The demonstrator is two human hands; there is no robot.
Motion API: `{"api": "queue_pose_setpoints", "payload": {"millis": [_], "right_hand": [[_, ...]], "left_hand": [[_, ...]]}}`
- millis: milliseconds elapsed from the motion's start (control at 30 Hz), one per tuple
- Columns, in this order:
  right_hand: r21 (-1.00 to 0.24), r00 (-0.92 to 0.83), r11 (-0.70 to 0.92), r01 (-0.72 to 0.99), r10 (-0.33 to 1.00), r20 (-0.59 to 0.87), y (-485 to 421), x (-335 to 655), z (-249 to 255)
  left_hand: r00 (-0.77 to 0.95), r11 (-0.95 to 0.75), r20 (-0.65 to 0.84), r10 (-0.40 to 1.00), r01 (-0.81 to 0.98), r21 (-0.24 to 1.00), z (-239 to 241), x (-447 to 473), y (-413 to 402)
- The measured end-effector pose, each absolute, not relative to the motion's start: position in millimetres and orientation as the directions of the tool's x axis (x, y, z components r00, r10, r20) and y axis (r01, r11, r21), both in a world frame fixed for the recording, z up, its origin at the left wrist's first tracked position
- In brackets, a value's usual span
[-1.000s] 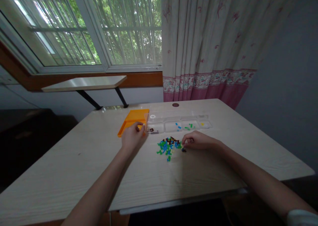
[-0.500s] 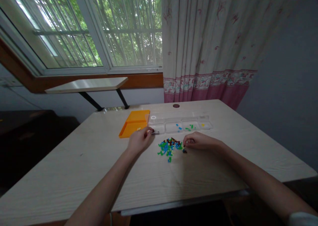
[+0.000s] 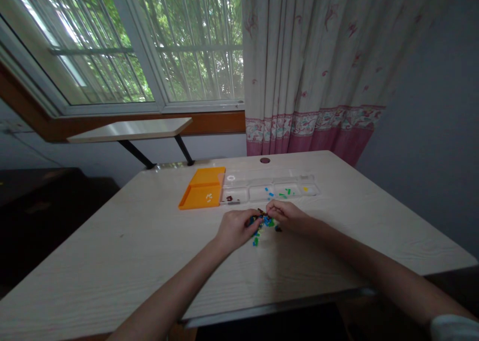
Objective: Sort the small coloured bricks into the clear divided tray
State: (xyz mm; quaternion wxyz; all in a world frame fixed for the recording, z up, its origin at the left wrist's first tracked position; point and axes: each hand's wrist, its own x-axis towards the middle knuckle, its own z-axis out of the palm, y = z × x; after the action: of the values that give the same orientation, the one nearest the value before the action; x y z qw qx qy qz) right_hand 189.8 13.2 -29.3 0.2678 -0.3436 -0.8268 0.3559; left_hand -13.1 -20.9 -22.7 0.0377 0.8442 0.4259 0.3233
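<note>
A pile of small coloured building bricks [image 3: 268,222], mostly blue, green and brown, lies on the table, partly covered by my hands. My left hand [image 3: 238,227] reaches over its left side, thumb and forefinger closing among the bricks. On the right, my right hand [image 3: 289,215] pinches at the pile's far edge, by some brown bricks. What either hand's fingertips hold is too small to make out. Behind the pile lies a clear compartment box [image 3: 248,193], with brown, blue, green and yellow bricks in separate compartments. The orange tray [image 3: 194,196] beside it has several whitish bricks.
A small raised shelf [image 3: 138,127] on black supports stands at the table's back left. A round cable hole [image 3: 265,160] is near the back edge. Behind the table are a window [image 3: 198,46] and a patterned curtain [image 3: 292,81].
My left hand has moved from the clear box's left compartment down and right to the pile; brown bricks show in that compartment. My right hand has shifted slightly left, onto the pile's far edge.
</note>
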Motion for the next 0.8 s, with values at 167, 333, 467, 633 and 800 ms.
{"api": "queue_pose_setpoints", "payload": {"millis": [167, 333, 467, 633, 800], "right_hand": [[-0.699, -0.589, 0.573, 0.428, 0.763, 0.265, 10.4, 186.5, -29.9], [-0.629, -0.615, 0.626, 0.461, 0.737, 0.283, 5.7, 185.4, -22.7], [-0.605, -0.616, 0.649, 0.462, 0.725, 0.307, 3.9, 184.8, -21.6], [-0.583, -0.594, 0.662, 0.471, 0.727, 0.345, 7.8, 189.3, -23.3], [-0.499, -0.677, 0.717, 0.486, 0.670, 0.304, 18.8, 205.6, -23.9]], "left_hand": [[0.395, -0.611, 0.496, 0.773, 0.675, 0.414, -23.2, -10.2, -20.5], [0.406, -0.609, 0.471, 0.783, 0.653, 0.450, -24.1, -9.6, -20.1], [0.412, -0.608, 0.459, 0.787, 0.645, 0.463, -25.3, -9.4, -20.4], [0.399, -0.600, 0.468, 0.789, 0.662, 0.448, -24.0, -15.9, -17.1], [0.258, -0.552, 0.572, 0.779, 0.715, 0.429, -20.2, -36.0, -7.9]]}}
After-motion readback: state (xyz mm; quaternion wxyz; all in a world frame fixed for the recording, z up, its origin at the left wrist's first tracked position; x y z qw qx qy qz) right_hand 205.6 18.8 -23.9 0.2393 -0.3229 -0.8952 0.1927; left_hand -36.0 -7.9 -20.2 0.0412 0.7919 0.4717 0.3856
